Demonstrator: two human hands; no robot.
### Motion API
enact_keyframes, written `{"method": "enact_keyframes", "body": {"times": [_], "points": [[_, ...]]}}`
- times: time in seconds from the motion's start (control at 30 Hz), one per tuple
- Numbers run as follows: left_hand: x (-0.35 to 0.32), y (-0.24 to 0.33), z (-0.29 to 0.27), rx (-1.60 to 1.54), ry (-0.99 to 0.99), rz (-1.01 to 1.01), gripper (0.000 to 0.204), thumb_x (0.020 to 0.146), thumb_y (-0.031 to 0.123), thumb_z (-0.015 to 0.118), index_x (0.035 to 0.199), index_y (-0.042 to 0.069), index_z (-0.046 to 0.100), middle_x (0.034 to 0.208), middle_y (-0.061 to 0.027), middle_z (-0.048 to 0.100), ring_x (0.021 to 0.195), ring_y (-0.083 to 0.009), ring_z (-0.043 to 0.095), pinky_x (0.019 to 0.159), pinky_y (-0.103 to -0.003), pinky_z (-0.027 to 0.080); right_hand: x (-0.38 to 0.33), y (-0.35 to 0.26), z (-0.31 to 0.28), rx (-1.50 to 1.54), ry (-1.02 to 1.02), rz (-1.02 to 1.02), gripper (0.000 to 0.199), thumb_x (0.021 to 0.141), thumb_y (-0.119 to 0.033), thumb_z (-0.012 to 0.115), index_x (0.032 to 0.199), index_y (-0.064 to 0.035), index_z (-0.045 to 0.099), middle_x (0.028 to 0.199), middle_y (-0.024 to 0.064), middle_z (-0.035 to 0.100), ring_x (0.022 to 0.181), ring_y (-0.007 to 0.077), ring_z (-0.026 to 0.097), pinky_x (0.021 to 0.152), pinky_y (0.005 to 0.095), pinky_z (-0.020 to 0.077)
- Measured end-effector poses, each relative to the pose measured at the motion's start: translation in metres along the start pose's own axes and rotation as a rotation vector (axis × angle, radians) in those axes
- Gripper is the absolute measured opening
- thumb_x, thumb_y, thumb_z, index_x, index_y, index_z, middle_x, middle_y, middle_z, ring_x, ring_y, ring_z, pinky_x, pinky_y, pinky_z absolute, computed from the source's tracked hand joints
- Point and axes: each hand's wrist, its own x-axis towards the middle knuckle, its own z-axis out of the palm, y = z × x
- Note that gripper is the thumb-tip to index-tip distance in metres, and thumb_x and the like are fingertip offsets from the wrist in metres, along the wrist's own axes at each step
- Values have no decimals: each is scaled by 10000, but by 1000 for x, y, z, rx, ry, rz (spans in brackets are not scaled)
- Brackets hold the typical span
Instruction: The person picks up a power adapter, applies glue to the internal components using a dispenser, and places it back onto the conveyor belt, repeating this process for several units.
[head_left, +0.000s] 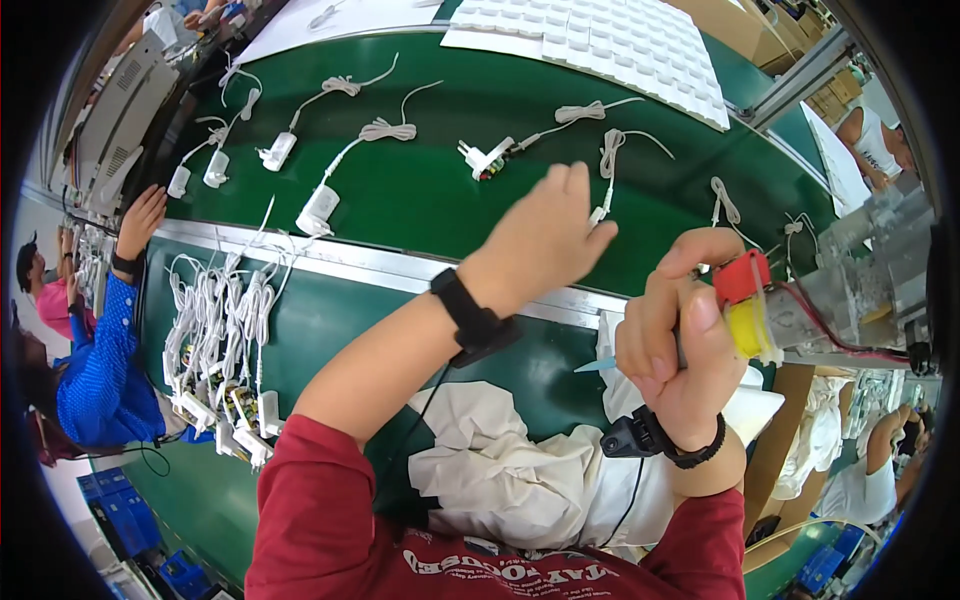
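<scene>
From my remote seat, the thing nearest the reach is a small white plug with a bundled cord [603, 170], lying on the green belt [420, 190] just past the fingertips of the left hand [540, 240]. That hand is stretched out over the belt, palm down, fingers loose and spread, gripping nothing; I can't tell whether the fingertips touch the cord. A black band sits on its wrist.

The right hand [680, 340] is clenched around a slim tool with a pale blue tip [600, 365] that sticks out to the left of the fist. Its thumb is raised beside a red and yellow part [745, 300] on a clear plastic fixture [860, 270] at the right, with a red wire running off it. I cannot say whether the thumb presses on that part.

Below the hands lies a crumpled white cloth [500, 470] on the near green table.

Further out on the belt lie more white chargers with coiled cords [320, 205], well apart from each other, and one opened unit with its circuit board showing [485, 160]. A heap of unfinished ones [220, 340] sits at the left of the near table. A white foam tray [600, 40] rests at the far edge. A person in a blue sleeve [100, 370] works at the left.
</scene>
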Motion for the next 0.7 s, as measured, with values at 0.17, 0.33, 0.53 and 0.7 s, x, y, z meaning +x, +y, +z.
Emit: {"method": "enact_keyframes", "body": {"times": [0.17, 0.33, 0.53, 0.7], "points": [[12, -64, -23, 335, 291, 127, 400, 761, 142, 627, 1081, -39, 469, 982, -207, 549, 868, -322, 573, 685, -389, 500, 1, 4, 7, -2, 21, 18, 297, 928, -311, 468, 1023, -43, 381, 476, -22, 314, 352, 63, 264, 339, 224, 236], [-1, -50, -47, -359, -67, -462, 286, 804, 103, 596, 1042, -5, 481, 943, -109, 622, 836, -191, 609, 652, -299, 504, 3, 5, 11, 0, 42, 42, 285, 927, -299, 469, 1014, -39, 389, 476, -21, 313, 353, 62, 265, 339, 223, 234], [-80, 11, -58, -1245, -358, -779, 353, 846, 95, 550, 1170, 49, 418, 1034, -80, 623, 865, -128, 601, 580, -226, 483, 13, -4, 13, -39, 111, 37, 280, 930, -298, 461, 1012, -39, 391, 476, -23, 315, 351, 61, 261, 339, 222, 230], [-103, 37, -49, -1501, -547, -768, 416, 882, 62, 493, 1274, 71, 355, 1167, -90, 553, 1019, -152, 563, 697, -262, 529, 20, -7, 15, -39, 119, 0, 256, 932, -301, 456, 984, -58, 393, 469, -25, 315, 347, 60, 257, 338, 222, 224]]}}
